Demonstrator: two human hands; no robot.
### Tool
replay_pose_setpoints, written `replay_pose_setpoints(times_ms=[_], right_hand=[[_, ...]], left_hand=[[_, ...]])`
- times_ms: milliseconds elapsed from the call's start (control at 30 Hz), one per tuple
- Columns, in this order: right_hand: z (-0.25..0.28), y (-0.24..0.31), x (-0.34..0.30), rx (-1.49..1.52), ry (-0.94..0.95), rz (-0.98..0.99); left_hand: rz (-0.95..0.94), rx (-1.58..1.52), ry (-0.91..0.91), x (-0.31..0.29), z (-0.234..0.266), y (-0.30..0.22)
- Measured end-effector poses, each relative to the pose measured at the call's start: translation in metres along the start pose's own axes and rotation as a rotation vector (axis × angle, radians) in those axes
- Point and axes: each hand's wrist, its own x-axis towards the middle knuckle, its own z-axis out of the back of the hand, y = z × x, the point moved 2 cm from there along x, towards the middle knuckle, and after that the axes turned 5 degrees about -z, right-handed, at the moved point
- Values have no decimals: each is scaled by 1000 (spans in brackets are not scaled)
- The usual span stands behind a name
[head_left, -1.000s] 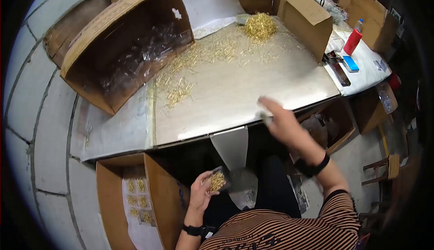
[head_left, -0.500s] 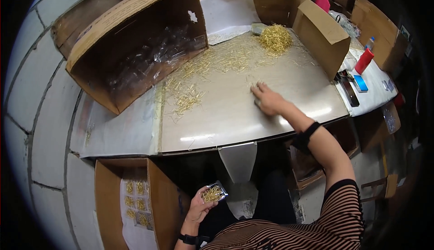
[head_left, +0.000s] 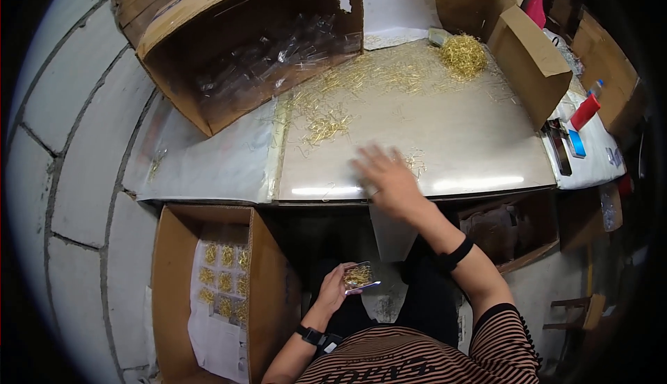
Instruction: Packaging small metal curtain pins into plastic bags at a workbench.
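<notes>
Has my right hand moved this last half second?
Yes, your right hand moved left across the table, nearer its front edge, away from the golden pile.

My left hand (head_left: 333, 289) plus right hand (head_left: 392, 181): two. Black wristbands (head_left: 456, 253) on me: two. Clear case (head_left: 358, 277) I've got: one. Gold-hook packs (head_left: 224, 282), lower-left carton (head_left: 170, 294): nine visible. Hook heap (head_left: 463, 57), upper right: one. Red cylinder (head_left: 585, 113), right side: one.

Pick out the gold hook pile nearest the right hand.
The small hook cluster just right of the right hand; the tall heap and left pile lie farther back.
</notes>
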Motion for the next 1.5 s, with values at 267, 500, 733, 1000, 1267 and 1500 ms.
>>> replay_pose_setpoints(times_ms=[267,500,733,1000,1267,1500], right_hand=[[4,-18,-10,-44,173,220],[18,-88,-20,576,-49,-438],[-12,-17,-36,61,-34,-242],[38,29,-139,329,31,-212],[28,18,-228,596,30,-479],[-8,19,-246,1052,184,-798]], left_hand=[[51,131,-132,21,-15,13],[101,133,-73,39,-28,24],[129,142,-52,62,-46,32],[108,118,-10,68,-65,34],[172,125,-7,23,-54,48],[59,190,-7,-6,-93,19]])
